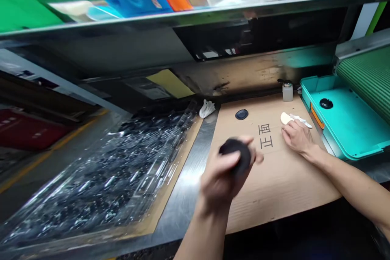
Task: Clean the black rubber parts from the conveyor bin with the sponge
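Cardboard mat [274,178]: left hand [224,172] grips black disc [237,155] mid-sheet.

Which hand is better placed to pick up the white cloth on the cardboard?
Right. The right hand rests on the cardboard sheet with fingertips at the white cloth. The left hand is farther off and already holds a round black part.

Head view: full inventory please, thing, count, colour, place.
round part: 1, black, in left hand
round part: 1, black, on cardboard
round part: 1, black, in tray
cardboard sheet: 1, brown, on bench
tray: 1, teal, right
small bottle: 1, clear, behind cardboard
cloth: 1, white, at right fingertips
plastic sheet: 1, clear, left
left hand: holds round part
right hand: rests on cardboard
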Motion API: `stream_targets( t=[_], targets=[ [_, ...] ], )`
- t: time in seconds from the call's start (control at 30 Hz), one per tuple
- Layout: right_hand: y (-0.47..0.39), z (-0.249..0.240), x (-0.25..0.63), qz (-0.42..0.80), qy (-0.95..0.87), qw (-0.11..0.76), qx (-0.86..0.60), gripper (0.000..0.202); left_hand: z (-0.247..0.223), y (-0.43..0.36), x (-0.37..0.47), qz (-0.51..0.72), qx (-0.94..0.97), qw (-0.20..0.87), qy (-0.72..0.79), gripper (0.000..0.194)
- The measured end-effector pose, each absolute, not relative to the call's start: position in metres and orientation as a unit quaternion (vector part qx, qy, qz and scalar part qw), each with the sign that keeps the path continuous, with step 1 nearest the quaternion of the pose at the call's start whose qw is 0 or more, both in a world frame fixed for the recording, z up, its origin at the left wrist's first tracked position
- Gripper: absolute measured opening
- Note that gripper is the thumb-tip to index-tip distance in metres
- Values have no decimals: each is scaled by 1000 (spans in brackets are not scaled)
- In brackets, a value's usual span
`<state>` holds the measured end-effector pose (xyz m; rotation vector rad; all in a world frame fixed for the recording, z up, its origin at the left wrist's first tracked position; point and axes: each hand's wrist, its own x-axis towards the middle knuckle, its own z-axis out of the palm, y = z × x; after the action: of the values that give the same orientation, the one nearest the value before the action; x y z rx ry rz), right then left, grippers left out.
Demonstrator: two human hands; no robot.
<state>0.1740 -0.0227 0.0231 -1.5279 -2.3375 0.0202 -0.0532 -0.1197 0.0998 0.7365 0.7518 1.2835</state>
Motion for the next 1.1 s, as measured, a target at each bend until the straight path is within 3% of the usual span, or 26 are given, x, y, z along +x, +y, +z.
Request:
stream_targets(
  t=[0.1, 0.2, 0.37, 0.7, 0.87, 0.97, 1.1],
  targets=[
    [-3, 41, 164, -66, -789, 71, -607, 35, 74, -53, -49, 552, 246, 717, 347, 29],
    [16, 46, 153, -38, -785, -6, -618, 33, 44, -7, -55, 548, 190, 719, 382, 30],
    [15, 26, 142, -66, -802, 82, -588, 38, 13, 1, -69, 535, 219, 724, 376, 22],
    [14, 23, 146, -102, -814, 47, -569, 38, 15, -2, -74, 550, 133, 789, 239, 39],
    [27, 22, 155, -124, -751, 192, -620, 39, 15, -2, -70, 550, 111, 787, 256, 37],
    [13, 21, 140, -75, -769, 294, -562, 41, 16, -3, -61, 564, 90, 777, 267, 34],
    [-20, 16, 98, 19, -859, 274, -432, 36, 15, -6, -48, 558, 86, 782, 265, 35]
  ],
)
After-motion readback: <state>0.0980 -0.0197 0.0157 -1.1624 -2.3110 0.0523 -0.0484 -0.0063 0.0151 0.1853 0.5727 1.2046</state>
